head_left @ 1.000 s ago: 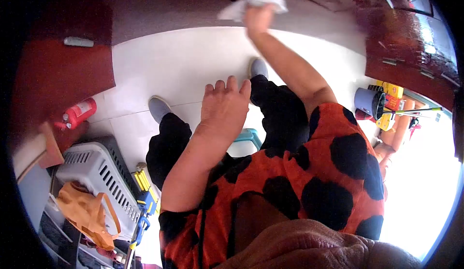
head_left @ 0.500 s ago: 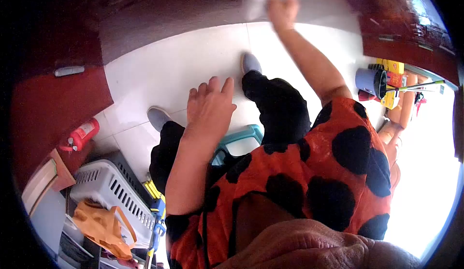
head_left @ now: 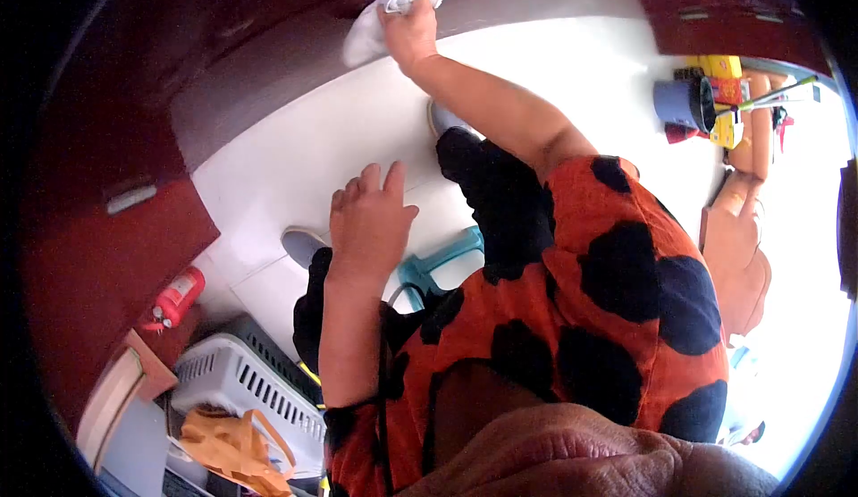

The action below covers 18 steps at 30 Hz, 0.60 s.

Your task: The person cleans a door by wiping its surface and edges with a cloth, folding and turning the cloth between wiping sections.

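A bunched white cloth (head_left: pixel 365 37) is gripped in my right hand (head_left: pixel 413 39), whose arm stretches far forward. The cloth lies against the lower part of a glossy dark red cabinet front (head_left: pixel 268 59), near its bottom edge above the floor. My left hand (head_left: pixel 371 224) hangs in the air over the pale floor, fingers spread and slightly bent, with nothing in it. Below that hand and beside my legs is a teal plastic stool (head_left: pixel 442 260), partly hidden by my clothes.
At the left stand a red fire extinguisher (head_left: pixel 179 296), a grey slotted plastic crate (head_left: pixel 259 390) and an orange bag (head_left: pixel 237 448). To the right are a blue-grey bucket (head_left: pixel 679 105), yellow boxes (head_left: pixel 719 68) and brown furniture (head_left: pixel 737 256). Pale tiles (head_left: pixel 286 166) cover the floor.
My right hand has swept the white cloth leftward along the dark red surface. My left hand has dropped slightly toward my body, and the view has shifted.
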Each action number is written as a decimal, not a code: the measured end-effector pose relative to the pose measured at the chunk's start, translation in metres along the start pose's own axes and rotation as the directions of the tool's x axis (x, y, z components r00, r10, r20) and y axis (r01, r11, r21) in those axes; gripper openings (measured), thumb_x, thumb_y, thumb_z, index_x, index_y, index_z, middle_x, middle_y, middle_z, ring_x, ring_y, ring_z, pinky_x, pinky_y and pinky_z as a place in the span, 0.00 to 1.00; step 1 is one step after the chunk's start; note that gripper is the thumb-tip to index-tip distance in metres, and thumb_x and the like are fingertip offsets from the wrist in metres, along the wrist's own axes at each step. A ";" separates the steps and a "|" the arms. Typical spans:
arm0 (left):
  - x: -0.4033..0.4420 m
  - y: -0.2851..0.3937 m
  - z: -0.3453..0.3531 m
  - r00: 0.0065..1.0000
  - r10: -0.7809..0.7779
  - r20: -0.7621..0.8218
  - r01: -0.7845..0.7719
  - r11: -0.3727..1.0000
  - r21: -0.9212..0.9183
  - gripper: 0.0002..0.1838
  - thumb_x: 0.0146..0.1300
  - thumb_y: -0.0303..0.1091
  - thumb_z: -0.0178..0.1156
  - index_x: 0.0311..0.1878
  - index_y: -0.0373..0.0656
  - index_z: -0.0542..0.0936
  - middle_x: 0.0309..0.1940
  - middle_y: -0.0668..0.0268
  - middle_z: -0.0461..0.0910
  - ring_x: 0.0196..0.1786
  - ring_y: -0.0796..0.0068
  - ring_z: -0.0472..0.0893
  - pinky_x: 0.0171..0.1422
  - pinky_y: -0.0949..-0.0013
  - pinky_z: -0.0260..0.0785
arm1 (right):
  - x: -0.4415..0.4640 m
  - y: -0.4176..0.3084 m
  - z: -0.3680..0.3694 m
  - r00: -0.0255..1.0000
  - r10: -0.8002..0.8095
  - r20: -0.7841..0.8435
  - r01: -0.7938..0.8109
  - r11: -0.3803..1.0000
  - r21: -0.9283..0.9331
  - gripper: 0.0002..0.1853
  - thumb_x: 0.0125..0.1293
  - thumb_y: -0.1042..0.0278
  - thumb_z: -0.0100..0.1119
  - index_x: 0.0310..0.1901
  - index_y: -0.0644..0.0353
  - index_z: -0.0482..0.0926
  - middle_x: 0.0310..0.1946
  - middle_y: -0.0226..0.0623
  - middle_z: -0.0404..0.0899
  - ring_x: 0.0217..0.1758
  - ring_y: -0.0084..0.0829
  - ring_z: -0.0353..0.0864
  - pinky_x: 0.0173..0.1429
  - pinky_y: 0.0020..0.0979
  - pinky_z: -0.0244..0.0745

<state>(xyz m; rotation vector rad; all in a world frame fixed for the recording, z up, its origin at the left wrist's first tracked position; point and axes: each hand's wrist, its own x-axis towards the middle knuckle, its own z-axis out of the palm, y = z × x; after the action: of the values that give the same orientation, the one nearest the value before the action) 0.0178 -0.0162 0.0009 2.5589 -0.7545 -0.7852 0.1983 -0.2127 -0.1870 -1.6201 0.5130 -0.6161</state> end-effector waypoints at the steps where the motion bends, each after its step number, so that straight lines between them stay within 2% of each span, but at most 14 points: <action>1: 0.002 -0.001 0.000 1.000 0.014 0.001 -0.014 1.000 0.010 0.29 0.53 0.38 0.61 0.59 0.44 0.67 0.53 0.54 0.70 0.54 0.54 0.72 0.58 0.56 0.63 | 0.013 0.003 -0.010 0.998 -0.012 -0.059 0.008 0.997 -0.072 0.11 0.59 0.65 0.49 0.38 0.63 0.67 0.35 0.45 0.72 0.43 0.43 0.70 0.49 0.36 0.66; 2: 0.002 -0.002 0.000 1.000 0.002 -0.030 -0.001 1.000 0.006 0.29 0.53 0.38 0.61 0.59 0.44 0.67 0.54 0.54 0.69 0.54 0.54 0.72 0.59 0.56 0.63 | 0.025 0.005 -0.024 0.995 -0.096 -0.042 0.086 0.978 -0.192 0.15 0.53 0.75 0.54 0.43 0.68 0.66 0.38 0.60 0.74 0.49 0.57 0.72 0.55 0.43 0.65; 3: 0.001 -0.003 0.000 0.998 -0.016 -0.057 0.016 1.000 0.001 0.30 0.53 0.38 0.62 0.59 0.44 0.66 0.54 0.53 0.69 0.55 0.54 0.71 0.59 0.56 0.62 | 0.036 -0.006 -0.044 0.995 -0.021 -0.102 -0.025 0.901 -0.434 0.12 0.58 0.69 0.49 0.42 0.65 0.67 0.41 0.49 0.74 0.50 0.46 0.72 0.51 0.37 0.66; 4: -0.001 -0.003 -0.001 0.999 -0.012 -0.048 0.012 1.000 0.011 0.30 0.53 0.38 0.62 0.59 0.44 0.66 0.54 0.53 0.69 0.55 0.54 0.71 0.59 0.56 0.62 | 0.048 -0.017 -0.071 0.983 0.041 -0.181 -0.149 0.755 -0.639 0.12 0.63 0.63 0.45 0.41 0.63 0.68 0.44 0.37 0.74 0.50 0.35 0.72 0.48 0.30 0.67; 7: -0.003 0.000 -0.002 1.000 -0.014 0.002 0.014 1.000 0.012 0.30 0.53 0.38 0.62 0.60 0.44 0.66 0.54 0.53 0.69 0.55 0.53 0.71 0.59 0.56 0.62 | 0.122 0.036 -0.124 0.930 -0.041 -0.366 -0.183 0.811 -0.555 0.14 0.59 0.69 0.50 0.44 0.66 0.68 0.44 0.45 0.74 0.49 0.39 0.73 0.52 0.33 0.67; 9: -0.006 0.000 0.001 1.000 -0.011 -0.015 0.011 0.999 0.044 0.31 0.52 0.37 0.62 0.60 0.43 0.66 0.54 0.53 0.70 0.55 0.54 0.71 0.59 0.56 0.62 | 0.117 -0.006 -0.117 0.868 0.090 -0.489 -0.318 0.856 -0.407 0.17 0.56 0.73 0.53 0.47 0.70 0.67 0.45 0.51 0.73 0.50 0.42 0.72 0.57 0.34 0.65; 10: -0.006 0.001 0.003 1.000 0.001 -0.011 -0.001 0.999 0.049 0.31 0.52 0.37 0.62 0.60 0.43 0.66 0.54 0.53 0.70 0.55 0.54 0.71 0.59 0.56 0.62 | 0.086 -0.040 -0.100 0.889 0.038 -0.456 -0.231 0.898 -0.375 0.18 0.55 0.73 0.54 0.47 0.71 0.66 0.46 0.50 0.73 0.50 0.42 0.72 0.58 0.33 0.64; 11: -0.005 0.002 0.003 1.000 0.004 0.006 -0.004 0.998 0.057 0.31 0.52 0.37 0.63 0.60 0.43 0.66 0.54 0.53 0.69 0.55 0.53 0.71 0.59 0.56 0.62 | 0.077 -0.035 -0.090 0.909 -0.019 -0.416 -0.213 0.837 -0.504 0.20 0.53 0.74 0.56 0.47 0.71 0.66 0.44 0.51 0.73 0.52 0.45 0.71 0.57 0.36 0.65; 13: 0.000 0.003 0.005 1.000 0.004 0.026 -0.006 0.997 0.079 0.31 0.52 0.36 0.63 0.60 0.43 0.66 0.54 0.53 0.69 0.55 0.53 0.71 0.59 0.56 0.63 | 0.029 -0.041 -0.052 0.935 -0.119 -0.333 -0.049 0.890 -0.454 0.15 0.48 0.79 0.54 0.40 0.71 0.67 0.37 0.58 0.72 0.43 0.55 0.73 0.51 0.44 0.67; 14: 0.002 0.003 0.007 1.000 0.028 0.004 -0.028 0.995 0.092 0.30 0.52 0.36 0.63 0.59 0.43 0.66 0.54 0.53 0.69 0.55 0.54 0.71 0.58 0.56 0.63 | 0.012 -0.036 -0.041 0.981 -0.118 -0.155 0.022 0.858 -0.513 0.16 0.48 0.78 0.55 0.41 0.71 0.67 0.38 0.59 0.72 0.45 0.57 0.72 0.52 0.45 0.67; 16: 0.006 0.004 0.008 0.998 0.056 -0.014 -0.055 0.993 0.105 0.30 0.52 0.36 0.63 0.59 0.43 0.67 0.54 0.53 0.69 0.55 0.54 0.72 0.58 0.57 0.64 | -0.014 -0.037 -0.012 0.996 -0.093 -0.010 0.082 0.918 -0.387 0.19 0.51 0.69 0.61 0.41 0.68 0.66 0.34 0.56 0.76 0.44 0.56 0.74 0.49 0.45 0.69; 18: 0.012 0.005 0.005 0.999 0.026 -0.043 -0.022 0.994 0.103 0.29 0.52 0.36 0.63 0.58 0.43 0.67 0.54 0.54 0.70 0.55 0.54 0.72 0.58 0.57 0.64 | -0.019 -0.056 -0.015 0.999 -0.038 0.023 0.044 0.925 -0.378 0.18 0.52 0.69 0.61 0.41 0.67 0.67 0.35 0.56 0.76 0.44 0.55 0.74 0.49 0.45 0.69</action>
<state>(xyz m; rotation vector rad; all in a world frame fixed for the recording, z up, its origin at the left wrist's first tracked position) 0.0212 -0.0280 -0.0051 2.6431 -0.8306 -0.6972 0.1735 -0.2042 -0.1321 -2.0037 0.6155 -0.5576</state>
